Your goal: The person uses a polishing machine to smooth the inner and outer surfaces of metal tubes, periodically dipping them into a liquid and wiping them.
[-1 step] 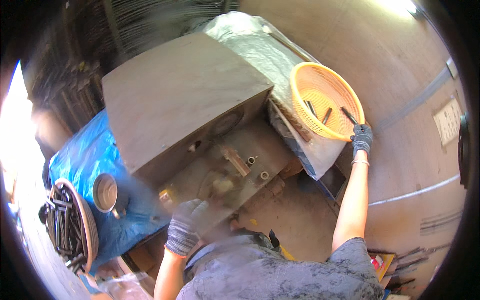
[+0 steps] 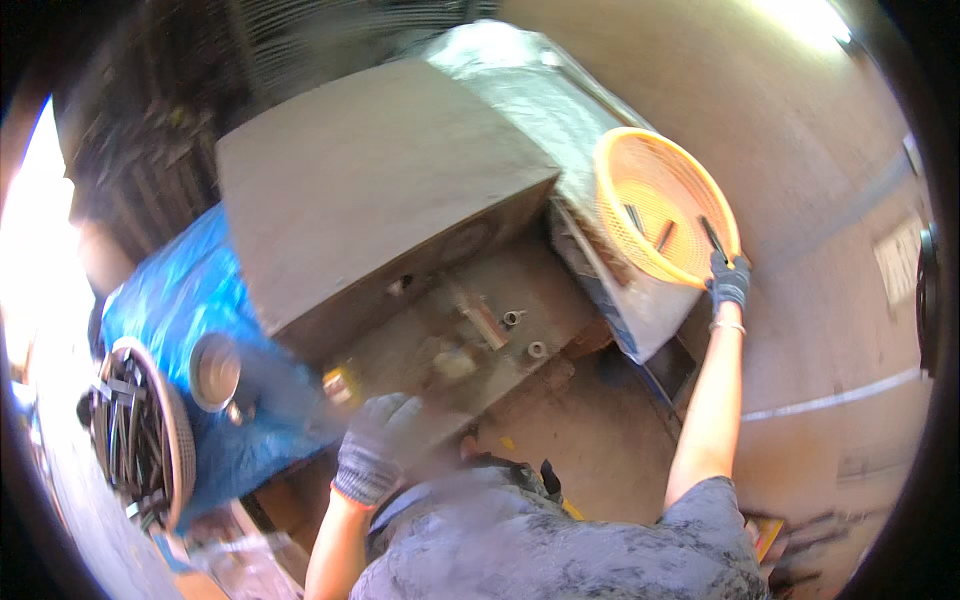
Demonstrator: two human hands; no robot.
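Note:
My right hand point(image 2: 729, 280), in a grey knitted glove, grips a short black tube point(image 2: 711, 237) at the near right rim of an orange plastic basket point(image 2: 665, 272). The tube slants up over the inside of the basket. Several similar dark pieces point(image 2: 666, 235) lie on its bottom. My left hand point(image 2: 374, 450), gloved the same way, hovers at the front edge of a grey metal bench point(image 2: 540, 300). Its fingers are blurred, so whether they hold anything does not show. Two small metal rings point(image 2: 537, 349) and a narrow metal block point(image 2: 486, 328) sit on the bench.
A large box-shaped metal housing point(image 2: 380, 180) rises behind the bench. On the left, a blue sheet point(image 2: 255, 440) carries a metal cup point(image 2: 214, 372), beside a basket point(image 2: 178, 450) full of black tubes point(image 2: 130, 430). Silvery plastic sheeting point(image 2: 500, 62) covers the surface under the orange basket.
The whole view has shifted slightly, so the bench and baskets appear a little farther right. My right hand still holds the tube at the orange basket's rim, with the tube tilted slightly more upright.

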